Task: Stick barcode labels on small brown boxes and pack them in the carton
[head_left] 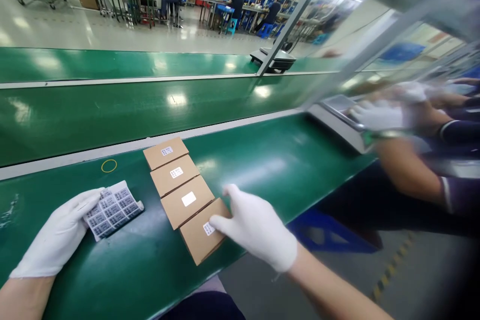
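My left hand (56, 235), in a white glove, pinches a curling sheet of printed labels (114, 208) above the green work surface. Four-sided brown cardboard boxes lie in a slanting row: the farthest box (159, 156), a second box (167, 183), a third box (178, 215) and the nearest box (198, 250). Each carries a small white label; the one on the third box looks blank. My gloved right hand (258, 225) is over the nearest box, thumb at its label (209, 229), fingers apart. Whether the fingertips touch the box is hard to tell.
A yellow rubber band (109, 165) lies behind the label sheet. A pale rail (112, 151) separates my surface from the green belt (93, 110). To the right, a co-worker's gloved hand (378, 115) is blurred above a scale (337, 122). A slanting metal post (290, 27) stands beyond.
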Tool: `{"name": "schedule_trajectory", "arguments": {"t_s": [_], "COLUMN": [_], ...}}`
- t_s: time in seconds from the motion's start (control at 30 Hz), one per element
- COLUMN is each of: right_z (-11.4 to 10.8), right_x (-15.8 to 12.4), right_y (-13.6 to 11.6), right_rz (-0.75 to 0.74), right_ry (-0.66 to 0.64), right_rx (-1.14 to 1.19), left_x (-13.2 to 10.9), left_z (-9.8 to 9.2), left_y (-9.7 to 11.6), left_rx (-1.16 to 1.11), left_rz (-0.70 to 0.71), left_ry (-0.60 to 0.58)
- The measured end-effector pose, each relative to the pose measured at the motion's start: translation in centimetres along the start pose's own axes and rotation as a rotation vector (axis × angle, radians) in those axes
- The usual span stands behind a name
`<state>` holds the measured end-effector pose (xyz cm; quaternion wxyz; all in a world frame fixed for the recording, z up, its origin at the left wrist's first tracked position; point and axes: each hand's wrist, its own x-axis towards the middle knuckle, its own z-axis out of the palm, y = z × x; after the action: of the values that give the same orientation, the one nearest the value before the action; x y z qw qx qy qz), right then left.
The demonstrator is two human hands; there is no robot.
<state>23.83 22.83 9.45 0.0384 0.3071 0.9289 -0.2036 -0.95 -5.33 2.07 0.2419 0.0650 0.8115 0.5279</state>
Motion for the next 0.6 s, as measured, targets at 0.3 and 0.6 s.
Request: {"name": "schedule_trajectory", "arguments": {"t_s": [0.3,0.6], "right_z": [-0.7,0.0], "right_x": [2.3,13.3], "right_y": [3.2,-7.8], "right_rz": [-0.337,-0.936], "right_ry": [0.201,0.194], "right_rx": [0.332,0.062], "left_x": [-0.4,-11.8], "left_z": [-1.8,18.4], "left_y": [1.1,6.7], "left_rx": [0.557,0.764], "left_rz": [0.510,1.039], "left_ry": [0.399,-0.154]}}
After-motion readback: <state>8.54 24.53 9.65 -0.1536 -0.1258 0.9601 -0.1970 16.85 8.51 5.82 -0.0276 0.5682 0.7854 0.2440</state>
